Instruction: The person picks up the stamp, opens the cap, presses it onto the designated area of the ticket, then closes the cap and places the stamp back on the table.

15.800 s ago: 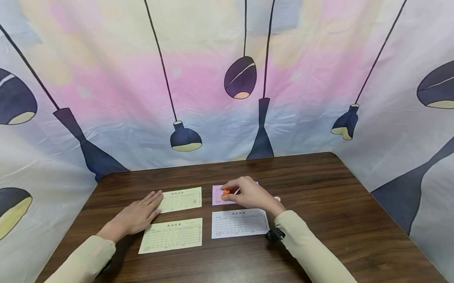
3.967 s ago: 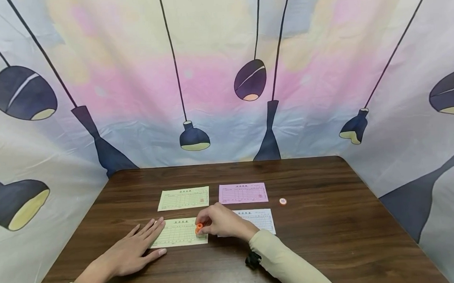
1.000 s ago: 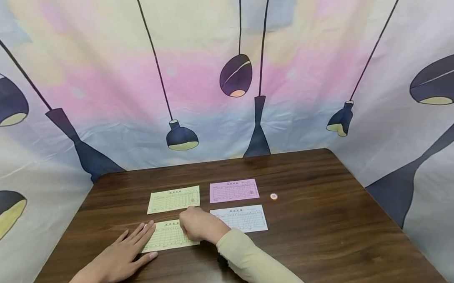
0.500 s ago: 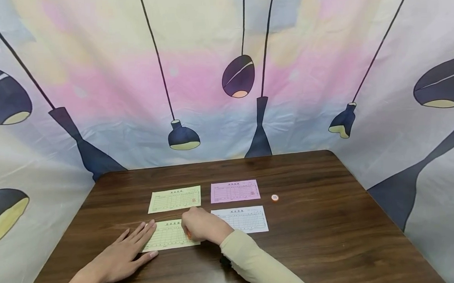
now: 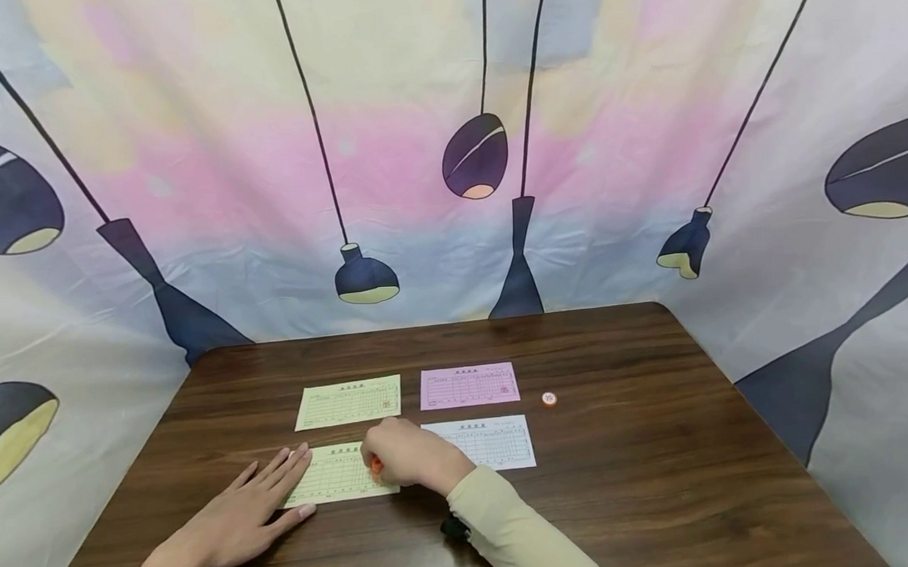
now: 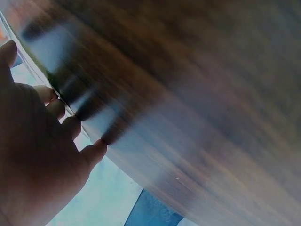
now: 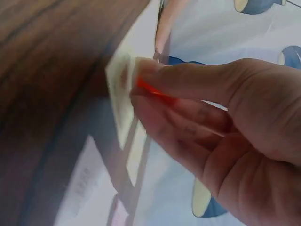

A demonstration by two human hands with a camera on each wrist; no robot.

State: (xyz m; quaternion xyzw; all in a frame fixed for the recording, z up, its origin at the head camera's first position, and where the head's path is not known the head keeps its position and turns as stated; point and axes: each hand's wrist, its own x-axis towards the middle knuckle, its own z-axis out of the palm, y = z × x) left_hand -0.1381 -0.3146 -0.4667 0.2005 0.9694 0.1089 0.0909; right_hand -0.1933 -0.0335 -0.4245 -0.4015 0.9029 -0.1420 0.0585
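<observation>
Right hand (image 5: 415,456) is pinching orange stamp (image 5: 376,467) at right end of near yellow slip (image 5: 329,477); left hand (image 5: 240,516) is lying flat on its left end. Printed heading (image 5: 344,450) is showing, too small to read.

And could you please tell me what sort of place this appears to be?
Probably a makeshift indoor desk area: a dark wood-look table, a lamp-patterned cloth hung behind it, and four printed slips laid in two rows.
</observation>
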